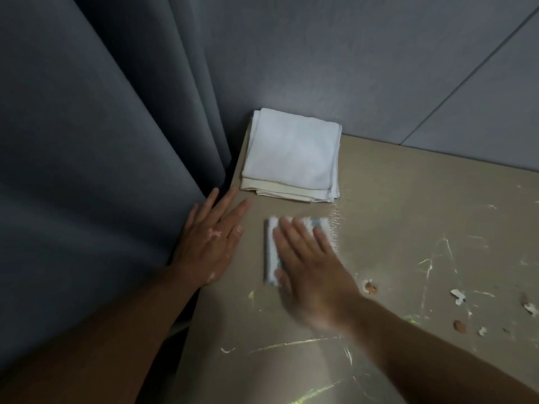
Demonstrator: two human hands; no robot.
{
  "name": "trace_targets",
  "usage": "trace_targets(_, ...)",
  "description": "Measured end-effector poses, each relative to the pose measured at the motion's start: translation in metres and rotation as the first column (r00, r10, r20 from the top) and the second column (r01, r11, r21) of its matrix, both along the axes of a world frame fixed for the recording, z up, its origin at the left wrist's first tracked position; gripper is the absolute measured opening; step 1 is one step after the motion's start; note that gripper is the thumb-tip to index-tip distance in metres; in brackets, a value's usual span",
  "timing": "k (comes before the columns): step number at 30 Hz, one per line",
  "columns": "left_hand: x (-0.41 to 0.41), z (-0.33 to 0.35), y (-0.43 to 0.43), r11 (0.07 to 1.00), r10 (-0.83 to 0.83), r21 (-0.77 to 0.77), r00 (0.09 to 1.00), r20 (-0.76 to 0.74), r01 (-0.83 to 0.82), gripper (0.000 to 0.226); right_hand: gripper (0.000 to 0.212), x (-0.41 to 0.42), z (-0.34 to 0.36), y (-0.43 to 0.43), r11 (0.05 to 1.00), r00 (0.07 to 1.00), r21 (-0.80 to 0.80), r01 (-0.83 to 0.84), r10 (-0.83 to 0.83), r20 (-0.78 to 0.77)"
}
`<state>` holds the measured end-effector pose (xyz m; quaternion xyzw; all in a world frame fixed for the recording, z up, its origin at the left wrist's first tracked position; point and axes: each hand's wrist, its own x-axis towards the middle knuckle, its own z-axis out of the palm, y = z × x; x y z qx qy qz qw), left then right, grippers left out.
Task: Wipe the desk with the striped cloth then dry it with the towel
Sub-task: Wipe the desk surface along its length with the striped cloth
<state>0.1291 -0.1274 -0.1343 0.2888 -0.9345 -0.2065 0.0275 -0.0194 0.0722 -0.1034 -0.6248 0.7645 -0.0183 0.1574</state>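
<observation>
Right hand (312, 266): fingers straight and spread, pressed flat on the small folded grey-and-white striped cloth (270, 252), which lies on the scuffed beige bench (408, 214) near its left edge. Left hand (208, 243): flat, fingers extended, resting on that edge beside the dark grey curtain (87, 170) and holding nothing. The pale blue-white folded towel (291, 150) sits untouched in the back corner atop a cream cloth, just beyond the striped cloth.

Handling, as judged: the cloth is soft and light and likely to bunch, so broad palm pressure suits it. The towel is best lifted by pinching its near folded edge.

Obscured: most of the cloth is under the palm and its stripes are blurred. Whether it is damp cannot be told. The white and brown flecks (370, 287) on the bench cannot be identified.
</observation>
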Motion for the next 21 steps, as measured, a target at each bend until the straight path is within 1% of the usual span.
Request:
trace_targets(3, 0.008, 0.0, 0.003, 1.0, 0.018, 0.024, 0.998, -0.059, -0.016, 0.052, 0.074, -0.008, 0.002, -0.039, 0.988, 0.99, 0.064, 0.142, -0.144, 0.016)
trace_targets(5, 0.012, -0.002, 0.003, 0.999, 0.026, 0.039, 0.996, -0.09, -0.022, 0.052, 0.072, 0.01, 0.003, -0.046, 0.985, 0.986, 0.056, 0.161, -0.163, 0.03)
trace_targets(7, 0.016, -0.002, 0.003, 0.999, 0.017, 0.042, 0.994, -0.104, -0.013, 0.052, 0.069, 0.038, 0.003, -0.03, 0.998, 0.997, 0.006, 0.069, -0.069, 0.027)
trace_targets(9, 0.022, -0.002, 0.001, 0.999, 0.002, 0.046, 0.995, -0.103, 0.003, 0.053, 0.067, 0.06, 0.004, -0.002, 0.997, 0.997, -0.011, -0.08, 0.081, 0.012)
trace_targets(11, 0.03, -0.002, 0.001, 0.998, -0.003, 0.06, 0.998, -0.066, 0.007, 0.055, 0.066, 0.06, 0.005, 0.018, 0.978, 0.978, -0.015, -0.208, 0.208, -0.004)
trace_targets(13, 0.039, -0.003, 0.002, 0.997, 0.013, 0.07, 1.0, -0.015, -0.012, 0.058, 0.065, 0.042, 0.005, 0.015, 0.967, 0.967, -0.023, -0.252, 0.251, -0.037)
trace_targets(14, 0.043, -0.003, 0.003, 0.997, 0.026, 0.077, 1.0, 0.004, -0.027, 0.059, 0.066, 0.032, 0.003, 0.007, 0.974, 0.974, -0.015, -0.225, 0.224, -0.042)
trace_targets(16, 0.048, -0.002, 0.006, 0.993, 0.053, 0.103, 0.998, 0.034, -0.056, 0.059, 0.068, 0.012, 0.002, -0.023, 0.994, 0.994, -0.006, -0.106, 0.106, -0.019)
trace_targets(18, 0.051, 0.001, 0.009, 0.989, 0.064, 0.13, 0.997, 0.042, -0.069, 0.059, 0.074, 0.003, 0.001, -0.056, 0.999, 1.0, 0.047, 0.018, -0.018, -0.001)
trace_targets(20, 0.053, 0.001, 0.01, 0.988, 0.06, 0.139, 0.998, 0.038, -0.064, 0.058, 0.075, 0.009, 0.0, -0.074, 0.988, 0.994, 0.109, 0.111, -0.113, 0.014)
trace_targets(21, 0.054, 0.001, 0.01, 0.988, 0.057, 0.14, 0.998, 0.037, -0.061, 0.058, 0.074, 0.018, 0.0, -0.076, 0.984, 0.989, 0.106, 0.143, -0.147, 0.028)
